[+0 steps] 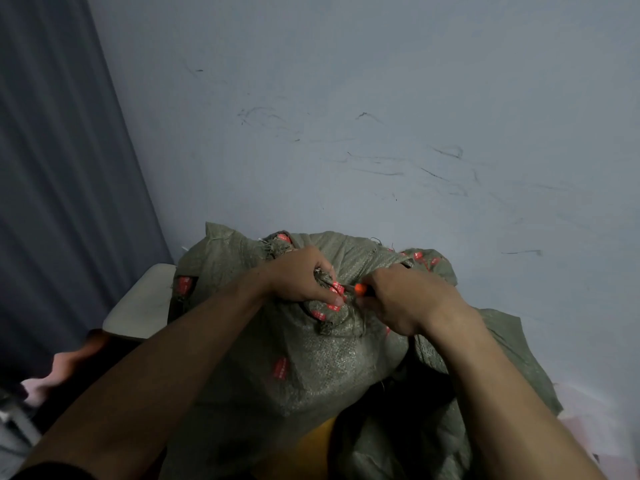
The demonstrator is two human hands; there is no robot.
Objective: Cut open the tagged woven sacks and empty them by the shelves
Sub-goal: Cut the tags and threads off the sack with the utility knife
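Green woven sack (311, 368) sits low centre, against the scuffed pale wall (381, 116); all places below are given relative to this sack. Its top is gathered into a bunched neck (329, 277).

Left grip (301, 278) is on top of the sack, fingers curled tight round the bunched neck, holding it up. A red tag (337, 289) pokes out of the bunch just under the left fingers.

Right grip (401, 299) is on the sack's top right, just beside the left grip, closed round a small tool with an orange end (360, 289). The orange end points at the neck, right next to the red tag. Blade not visible; can't tell if it touches the fabric.

More red tags are on the sack: one on its front face (280, 368), one at its left edge (184, 284), and some at its top right (419, 256). More loose green woven fabric (512, 341) spreads right of the sack; can't tell if it's the same sack or another.

Left of the sack is a beige flat seat or board (145, 303), with a dark grey curtain (62, 168) beyond it. Below the sack, at the frame bottom, is a yellow surface (304, 448), partly hidden.
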